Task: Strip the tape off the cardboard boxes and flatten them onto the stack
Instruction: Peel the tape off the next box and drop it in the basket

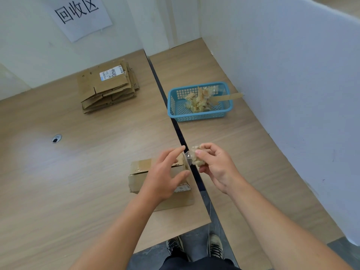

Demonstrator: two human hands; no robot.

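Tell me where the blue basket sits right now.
In the head view, the blue basket sits on the right-hand table, holding crumpled tape, right of the flattened cardboard stack.

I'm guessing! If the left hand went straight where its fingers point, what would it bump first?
Probably the tape wad in the right hand, just ahead of the left hand; depth is unclear.

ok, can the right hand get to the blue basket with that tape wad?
Probably yes. The right hand, holding the tape wad, has only bare tabletop between it and the blue basket; it may need a forward stretch.
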